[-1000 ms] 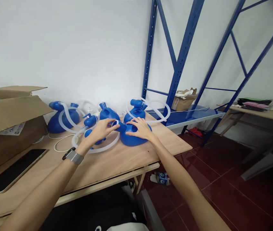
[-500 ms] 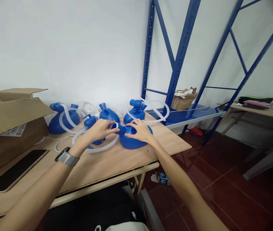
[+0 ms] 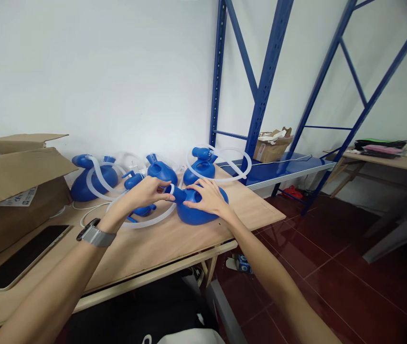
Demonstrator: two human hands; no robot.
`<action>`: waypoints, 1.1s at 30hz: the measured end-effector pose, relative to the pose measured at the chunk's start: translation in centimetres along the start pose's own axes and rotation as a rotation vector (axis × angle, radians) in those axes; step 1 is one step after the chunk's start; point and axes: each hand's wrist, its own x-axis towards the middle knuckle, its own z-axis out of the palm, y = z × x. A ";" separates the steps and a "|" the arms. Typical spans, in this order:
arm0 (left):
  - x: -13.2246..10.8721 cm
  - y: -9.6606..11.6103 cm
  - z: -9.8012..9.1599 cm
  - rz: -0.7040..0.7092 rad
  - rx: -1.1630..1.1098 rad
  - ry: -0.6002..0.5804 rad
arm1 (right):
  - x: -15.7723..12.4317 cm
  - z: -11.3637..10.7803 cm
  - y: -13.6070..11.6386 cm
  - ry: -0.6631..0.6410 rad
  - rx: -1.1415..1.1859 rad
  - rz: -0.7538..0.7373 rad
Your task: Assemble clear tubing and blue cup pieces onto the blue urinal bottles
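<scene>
A blue plastic urinal bottle [image 3: 197, 216] lies near the table's front edge, its neck [image 3: 178, 193] tilted toward the left. My right hand [image 3: 206, 195] is wrapped over its top by the handle, fingers curled and gripping it. At the bottle's mouth, the thumb and fingertips of my left hand [image 3: 150, 191] pinch a pale ring at the rim; whether the ring is loose or part of the neck I cannot tell. Just behind my left hand, a blue cap piece [image 3: 133, 180] is joined to a clear hose [image 3: 153, 221] that curves over the tabletop.
More blue bottles stand along the wall, one [image 3: 160, 171] without a hose, another [image 3: 200, 169] with a coiled hose. At left are an open cardboard box [image 3: 20, 167] and a dark tablet-like slab [image 3: 22, 255]. Blue shelving [image 3: 282, 167] rises beyond the table [image 3: 257, 205].
The bottle's neck and both hands have shifted very slightly, and the view has turned a little. Both hands keep their hold on the same bottle.
</scene>
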 end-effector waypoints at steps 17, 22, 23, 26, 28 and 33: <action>-1.4 2.0 1.2 -0.016 -0.213 0.050 | 0.8 0.3 0.0 -0.004 0.119 -0.054; 1.3 2.8 4.7 -0.272 -0.724 0.223 | 0.2 0.2 -1.2 -0.015 0.086 -0.052; 1.6 3.0 5.3 -0.291 -0.734 0.220 | 0.1 0.1 -1.3 -0.019 0.078 -0.046; 1.6 3.1 6.2 -0.259 -0.726 0.206 | 0.0 -0.1 -1.4 -0.039 0.082 -0.053; 1.1 3.0 6.3 -0.214 -0.711 0.266 | 0.1 -0.1 -1.4 -0.037 0.094 -0.068; 0.3 3.2 6.4 -0.010 -0.698 0.332 | 0.1 0.0 -1.1 0.012 0.155 -0.097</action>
